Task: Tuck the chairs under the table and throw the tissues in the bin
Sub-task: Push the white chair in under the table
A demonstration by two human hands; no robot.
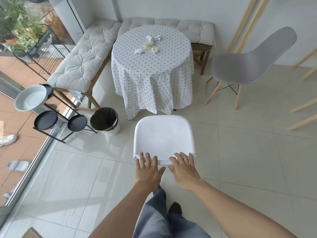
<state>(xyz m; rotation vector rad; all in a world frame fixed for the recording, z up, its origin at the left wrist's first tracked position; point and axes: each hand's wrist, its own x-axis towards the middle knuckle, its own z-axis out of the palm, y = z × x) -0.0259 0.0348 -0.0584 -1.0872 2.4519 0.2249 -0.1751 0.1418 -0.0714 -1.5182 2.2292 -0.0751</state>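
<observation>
Two hands on the white chair's back

Both palms lie flat with fingers spread on the top edge of the white chair (163, 136): left hand (148, 170) and right hand (184, 170) side by side, not curled around it. At 12 o'clock stands the round table (151, 69), crumpled tissues (151, 44) on its dotted cloth. A grey chair (248, 60) sits at 2 o'clock, well apart from it. The lined bin (105, 120) is at 10 o'clock.

The tablecloth (152, 73) hides the table legs; the doormat (31, 233) is cut off.
</observation>
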